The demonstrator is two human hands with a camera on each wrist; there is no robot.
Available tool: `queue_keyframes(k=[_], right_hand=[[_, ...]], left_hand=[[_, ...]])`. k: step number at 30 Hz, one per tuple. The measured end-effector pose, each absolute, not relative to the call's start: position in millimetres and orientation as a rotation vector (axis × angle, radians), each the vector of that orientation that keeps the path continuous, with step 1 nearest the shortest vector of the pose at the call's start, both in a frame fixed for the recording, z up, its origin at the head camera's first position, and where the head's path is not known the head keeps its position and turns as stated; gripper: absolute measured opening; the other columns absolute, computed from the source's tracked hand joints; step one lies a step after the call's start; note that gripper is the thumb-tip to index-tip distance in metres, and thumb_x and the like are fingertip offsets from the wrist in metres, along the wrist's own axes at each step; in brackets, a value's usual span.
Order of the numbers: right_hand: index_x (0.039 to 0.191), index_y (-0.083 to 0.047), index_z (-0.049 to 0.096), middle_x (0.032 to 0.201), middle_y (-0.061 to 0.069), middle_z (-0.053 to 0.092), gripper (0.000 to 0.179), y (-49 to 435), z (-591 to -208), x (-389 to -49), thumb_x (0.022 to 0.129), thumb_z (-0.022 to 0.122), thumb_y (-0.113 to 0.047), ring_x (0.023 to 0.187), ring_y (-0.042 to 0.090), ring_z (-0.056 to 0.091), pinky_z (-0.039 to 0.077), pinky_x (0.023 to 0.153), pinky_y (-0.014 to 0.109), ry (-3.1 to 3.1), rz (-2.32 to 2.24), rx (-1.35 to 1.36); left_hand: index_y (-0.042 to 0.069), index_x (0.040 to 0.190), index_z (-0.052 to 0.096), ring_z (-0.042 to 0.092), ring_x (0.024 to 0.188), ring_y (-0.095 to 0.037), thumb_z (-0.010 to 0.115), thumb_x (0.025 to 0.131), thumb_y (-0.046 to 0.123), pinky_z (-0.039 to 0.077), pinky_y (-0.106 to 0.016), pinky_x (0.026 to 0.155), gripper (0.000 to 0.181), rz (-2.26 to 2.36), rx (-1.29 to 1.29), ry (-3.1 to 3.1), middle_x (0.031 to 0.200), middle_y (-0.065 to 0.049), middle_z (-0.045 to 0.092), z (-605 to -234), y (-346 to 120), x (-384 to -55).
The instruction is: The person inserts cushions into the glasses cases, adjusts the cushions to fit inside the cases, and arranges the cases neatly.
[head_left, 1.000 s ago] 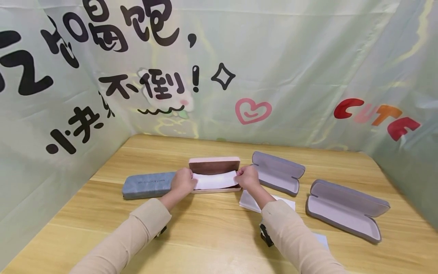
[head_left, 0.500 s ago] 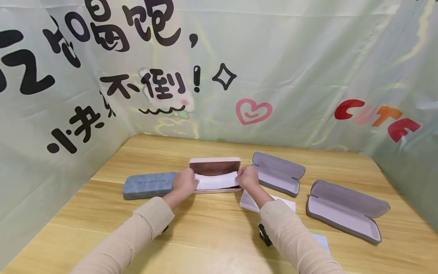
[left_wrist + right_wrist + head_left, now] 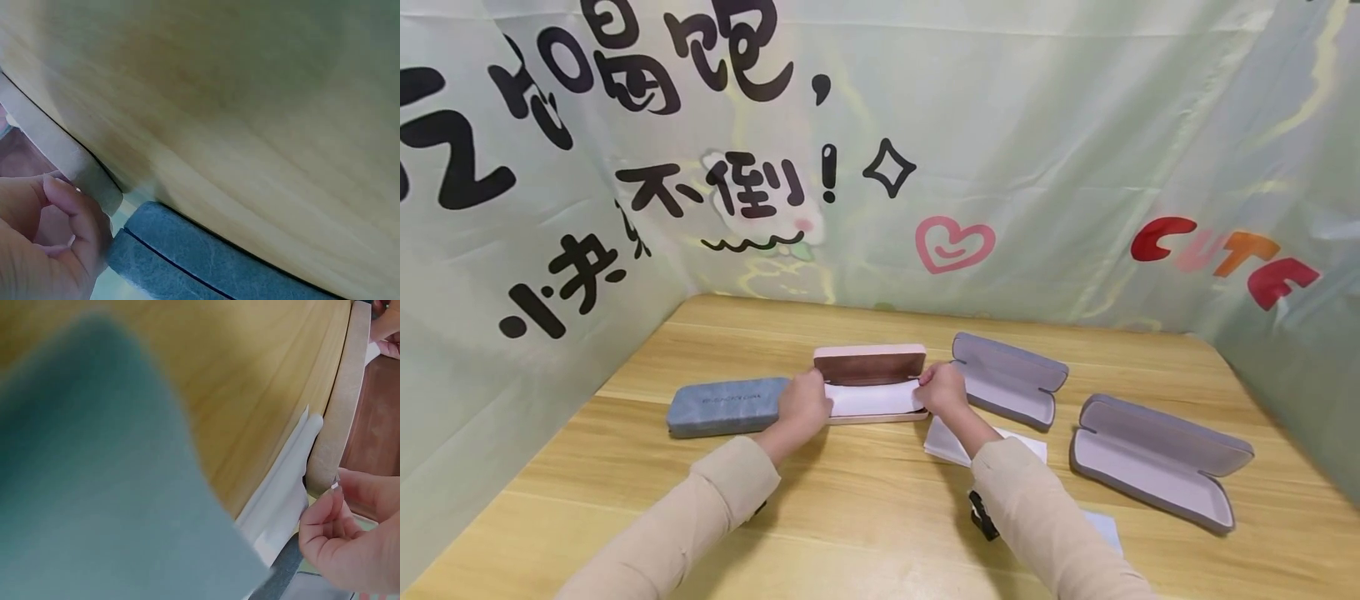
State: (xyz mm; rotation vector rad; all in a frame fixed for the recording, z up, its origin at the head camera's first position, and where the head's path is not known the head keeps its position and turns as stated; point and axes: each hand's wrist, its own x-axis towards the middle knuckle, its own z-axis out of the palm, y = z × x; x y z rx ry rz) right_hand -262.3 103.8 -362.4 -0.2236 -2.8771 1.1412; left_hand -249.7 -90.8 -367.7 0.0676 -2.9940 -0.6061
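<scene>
A pink glasses case (image 3: 869,351) stands with its lid raised at the middle of the table. Across its lower half lies a pale folded cloth (image 3: 874,401). My left hand (image 3: 803,406) pinches the cloth's left end beside a blue glasses case (image 3: 722,407), which is closed. At the other end, my right hand (image 3: 945,388) pinches the cloth between thumb and index finger. The right wrist view has only a small bit of cloth showing at those fingertips (image 3: 335,487). In the left wrist view the thumb and fingers (image 3: 81,215) meet at the pink case's end.
Two grey-purple glasses cases lie unfolded on the right, one farther back (image 3: 1006,400) and one nearer (image 3: 1157,475). Pale folded cloths (image 3: 951,446) lie under the right forearm, and a light blue cloth (image 3: 1103,530) shows beside the right sleeve. A printed curtain (image 3: 1045,167) surrounds the table.
The cloth has sunk lower into the pink case and lies flatter; its upper edge has dropped away from the lid. Both hands keep hold of its ends and have barely moved.
</scene>
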Motion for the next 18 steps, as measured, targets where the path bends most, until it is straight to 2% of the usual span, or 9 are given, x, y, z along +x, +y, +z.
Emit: queue_keyframes(k=[2, 5, 8, 12, 15, 18], right_hand=[[0.076, 0.000, 0.061, 0.076, 0.009, 0.060, 0.008, 106, -362, -261, 0.071, 0.066, 0.000, 0.076, 0.022, 0.056, 0.048, 0.069, 0.031, -2.852, 1.180, -0.204], [0.087, 0.004, 0.061, 0.079, 0.011, 0.059, 0.012, 110, -361, -260, 0.076, 0.064, -0.002, 0.076, 0.022, 0.055, 0.047, 0.067, 0.030, -2.808, 1.248, -0.179], [0.096, 0.006, 0.060, 0.084, 0.014, 0.059, 0.017, 113, -362, -260, 0.082, 0.060, -0.003, 0.079, 0.023, 0.055, 0.047, 0.068, 0.030, -2.774, 1.313, -0.153], [0.106, 0.009, 0.060, 0.097, 0.021, 0.063, 0.024, 116, -364, -259, 0.084, 0.057, -0.001, 0.092, 0.029, 0.059, 0.050, 0.076, 0.033, -2.744, 1.402, -0.113], [0.110, 0.010, 0.059, 0.104, 0.024, 0.062, 0.027, 116, -367, -258, 0.085, 0.056, -0.001, 0.099, 0.032, 0.059, 0.051, 0.079, 0.032, -2.721, 1.484, -0.090], [0.112, 0.011, 0.058, 0.105, 0.025, 0.061, 0.028, 117, -368, -257, 0.085, 0.055, 0.000, 0.099, 0.032, 0.058, 0.051, 0.075, 0.029, -2.698, 1.571, -0.082]], left_hand=[[-0.009, 0.104, 0.056, 0.058, 0.062, -0.022, 0.066, 0.081, 0.011, 0.047, -0.035, 0.050, 0.032, -0.631, 0.036, -2.985, 0.083, -0.018, 0.066, -369, -92, -247], [-0.014, 0.115, 0.050, 0.060, 0.065, -0.023, 0.065, 0.084, 0.014, 0.047, -0.033, 0.050, 0.045, -0.671, 0.001, -2.973, 0.090, -0.022, 0.065, -369, -93, -243], [-0.015, 0.110, 0.053, 0.057, 0.065, -0.022, 0.065, 0.085, 0.017, 0.045, -0.032, 0.051, 0.043, -0.688, -0.046, -2.966, 0.094, -0.025, 0.064, -370, -95, -239], [-0.014, 0.099, 0.057, 0.052, 0.065, -0.022, 0.068, 0.083, 0.025, 0.045, -0.034, 0.055, 0.044, -0.714, -0.126, -2.953, 0.090, -0.024, 0.062, -371, -96, -235], [-0.013, 0.101, 0.058, 0.056, 0.073, -0.025, 0.072, 0.080, 0.032, 0.049, -0.039, 0.065, 0.052, -0.763, -0.158, -2.924, 0.092, -0.024, 0.062, -373, -96, -232], [-0.011, 0.106, 0.058, 0.060, 0.082, -0.030, 0.074, 0.077, 0.034, 0.050, -0.043, 0.073, 0.056, -0.824, -0.165, -2.908, 0.095, -0.023, 0.063, -375, -95, -232]])
